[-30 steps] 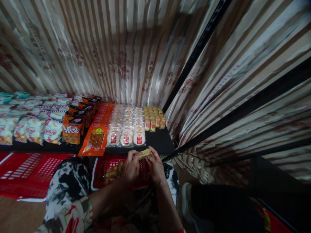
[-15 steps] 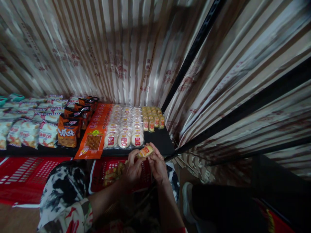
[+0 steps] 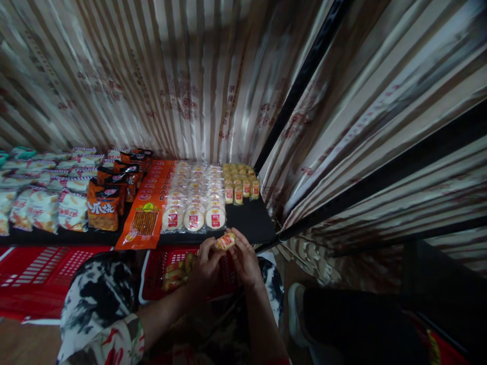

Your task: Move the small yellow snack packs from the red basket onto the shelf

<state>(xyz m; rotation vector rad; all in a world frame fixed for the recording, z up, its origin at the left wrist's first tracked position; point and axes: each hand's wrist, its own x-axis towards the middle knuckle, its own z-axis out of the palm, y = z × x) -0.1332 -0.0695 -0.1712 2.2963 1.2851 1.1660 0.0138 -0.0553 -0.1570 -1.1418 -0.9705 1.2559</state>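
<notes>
Both my hands grip one small yellow snack packet (image 3: 225, 241) with a red label, just in front of the black shelf (image 3: 249, 220). My left hand (image 3: 204, 268) pinches its left end, my right hand (image 3: 244, 259) its right end. Under my hands sits a red basket (image 3: 159, 268) with more of the same yellow packets (image 3: 176, 269). On the shelf's right end stand rows of matching yellow packets (image 3: 239, 183). To their left lie rows of round white cakes in clear wrap (image 3: 196, 195).
Orange flat packs (image 3: 146, 218), dark orange bags (image 3: 102, 208) and white snack bags (image 3: 45, 203) fill the shelf's left part. Another red basket (image 3: 34, 274) lies at the left. Striped paper (image 3: 213, 76) covers the walls. A dark shoe (image 3: 294, 314) is at the right.
The yellow packet has turned in my fingers so its red label faces up. My hands stayed in front of the shelf edge; the view shifted slightly.
</notes>
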